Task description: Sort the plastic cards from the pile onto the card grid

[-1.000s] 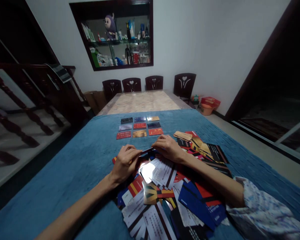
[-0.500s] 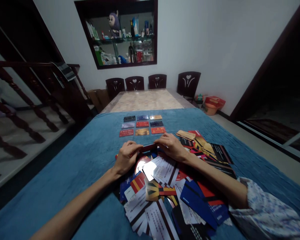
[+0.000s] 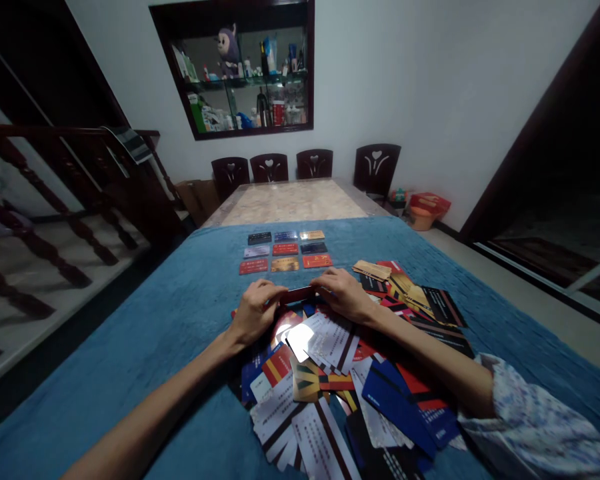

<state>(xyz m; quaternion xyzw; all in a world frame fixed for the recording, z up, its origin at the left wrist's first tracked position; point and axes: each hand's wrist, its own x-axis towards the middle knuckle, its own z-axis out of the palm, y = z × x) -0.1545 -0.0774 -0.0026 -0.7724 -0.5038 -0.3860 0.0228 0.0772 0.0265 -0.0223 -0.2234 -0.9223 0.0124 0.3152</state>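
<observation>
Between my two hands a red card (image 3: 298,294), or a thin stack of such cards, stands on its long edge. My left hand (image 3: 256,308) pinches its left end with thumb and fingers. The right end is gripped by my right hand (image 3: 344,293), fingers curled over the top. Under and in front of my hands spreads a heap of loose plastic cards, with white striped cards (image 3: 325,437), blue cards (image 3: 397,403) and a gold card (image 3: 306,381) among them. Beyond my hands, rows of cards (image 3: 285,264) lie on the blue cloth (image 3: 180,313).
Black and gold cards (image 3: 445,305) lie at the heap's right side, near a small wooden-coloured stack (image 3: 373,269). Past the cloth the bare marble tabletop (image 3: 290,200) shows, with dark chairs (image 3: 377,168) behind it. A stair railing (image 3: 55,200) stands at the left.
Hardly anything differs. Both hands keep their hold on the red card, with a very slight shift to the right; the view tilts a little.
</observation>
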